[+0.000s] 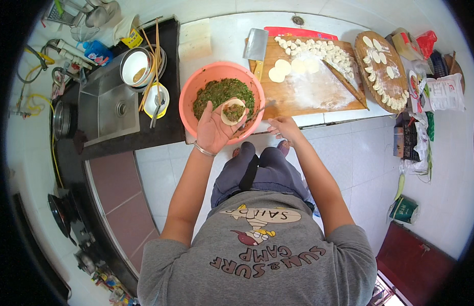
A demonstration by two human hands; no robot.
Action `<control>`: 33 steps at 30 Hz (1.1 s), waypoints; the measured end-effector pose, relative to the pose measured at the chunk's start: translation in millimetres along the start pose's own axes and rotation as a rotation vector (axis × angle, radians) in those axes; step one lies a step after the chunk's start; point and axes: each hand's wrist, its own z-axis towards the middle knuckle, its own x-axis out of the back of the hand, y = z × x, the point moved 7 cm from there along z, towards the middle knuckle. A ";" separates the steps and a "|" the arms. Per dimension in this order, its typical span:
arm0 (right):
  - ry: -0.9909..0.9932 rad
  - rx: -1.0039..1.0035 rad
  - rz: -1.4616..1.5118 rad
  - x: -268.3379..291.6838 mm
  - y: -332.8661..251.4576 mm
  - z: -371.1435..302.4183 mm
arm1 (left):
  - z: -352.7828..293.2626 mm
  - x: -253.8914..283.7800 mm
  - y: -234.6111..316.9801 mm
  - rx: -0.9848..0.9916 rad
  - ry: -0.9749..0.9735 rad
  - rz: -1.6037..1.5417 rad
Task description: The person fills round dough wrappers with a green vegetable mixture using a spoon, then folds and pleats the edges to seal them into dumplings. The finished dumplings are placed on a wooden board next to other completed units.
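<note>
My left hand [213,127] is palm up over the near side of a pink bowl [186,94]. Its fingers cradle a round dumpling wrapper [226,118] with a mound of green filling [233,111] on it. More chopped green filling [221,91] fills much of the bowl. To the right of the bowl, my right hand [284,127] is at the counter's front edge, fingers loosely bent and apart, with nothing visible in them. A metal utensil handle [268,103] sticks out over the bowl's right rim, apart from that hand.
A floured wooden board [318,102] holds flat wrappers [283,67], dough pieces [318,47] and a rolling pin [345,84]. A cleaver [256,45] lies at its left. Shaped dumplings [382,97] line a round board [367,53]. Left stand a sink [107,115] and stacked bowls [136,66] with chopsticks [158,46].
</note>
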 end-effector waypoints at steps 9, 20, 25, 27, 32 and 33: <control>0.226 1.169 -0.337 11.1 -137.0 -135.2 | 18.2 -49.3 -33.9 0.120 -0.097 -0.051; 0.425 1.585 -0.791 33.4 -146.4 -189.3 | 39.7 -102.4 -85.3 0.213 -0.135 0.042; 0.448 1.600 -0.823 46.6 -143.5 -195.1 | 43.4 -113.4 -100.5 0.192 -0.167 0.076; 0.484 1.596 -0.809 52.1 -143.3 -198.6 | 46.2 -111.4 -103.3 0.155 -0.149 0.153; 0.507 1.518 -0.700 66.0 -143.7 -195.9 | 51.6 -108.6 -103.9 0.116 -0.083 0.418; 0.496 1.472 -0.670 69.1 -144.0 -192.9 | 51.1 -109.9 -102.4 0.093 -0.059 0.481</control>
